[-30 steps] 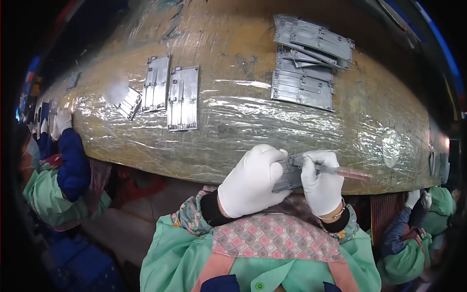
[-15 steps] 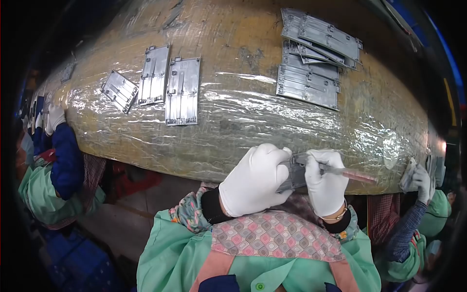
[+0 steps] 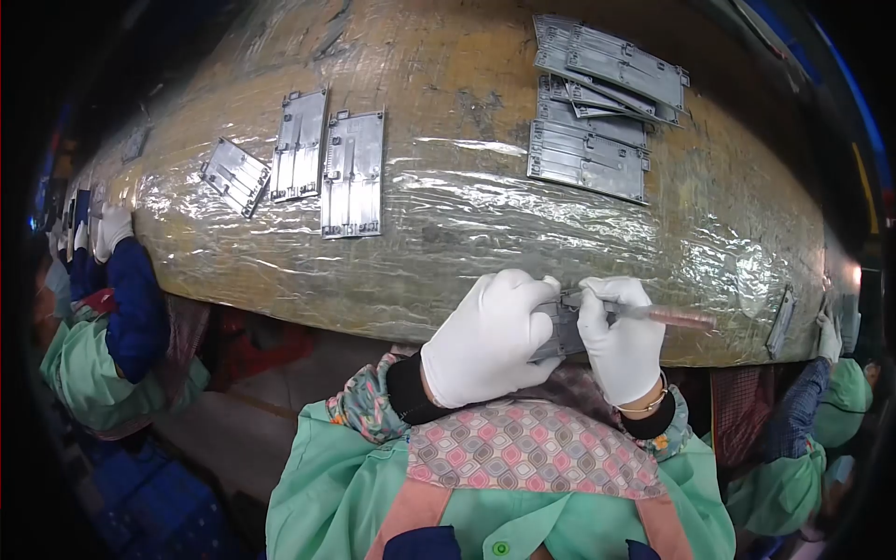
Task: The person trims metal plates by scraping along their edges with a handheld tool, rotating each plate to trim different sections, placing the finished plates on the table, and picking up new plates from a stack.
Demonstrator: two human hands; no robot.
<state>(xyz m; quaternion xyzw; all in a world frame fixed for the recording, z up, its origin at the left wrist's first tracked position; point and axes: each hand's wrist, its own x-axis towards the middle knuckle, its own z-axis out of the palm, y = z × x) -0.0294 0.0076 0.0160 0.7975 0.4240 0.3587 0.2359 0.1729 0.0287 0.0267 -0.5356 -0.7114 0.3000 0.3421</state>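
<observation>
My left hand (image 3: 495,336), in a white glove, is closed around a grey metal plate (image 3: 564,334) at the table's near edge. White-gloved too, my right hand (image 3: 620,341) pinches a slim tool with a reddish translucent handle (image 3: 686,318), which points right. The tool's tip lies at the plate's upper part, mostly hidden by my fingers. Beyond my hands, three similar plates (image 3: 353,173) lie at the left, and a loose stack of several plates (image 3: 588,161) lies at the upper right.
The table (image 3: 448,233) is covered in shiny, wrinkled plastic film. Co-workers' gloved hands (image 3: 116,227) are at the far left edge. Another co-worker's hand (image 3: 828,338) is at the right, near a plate (image 3: 782,320) on the table. Blue crates (image 3: 154,499) stand at the lower left.
My right hand and the tool have shifted slightly up and left over the plate. At the right, the co-worker's hand has moved off the plate there. My left hand keeps its hold.
</observation>
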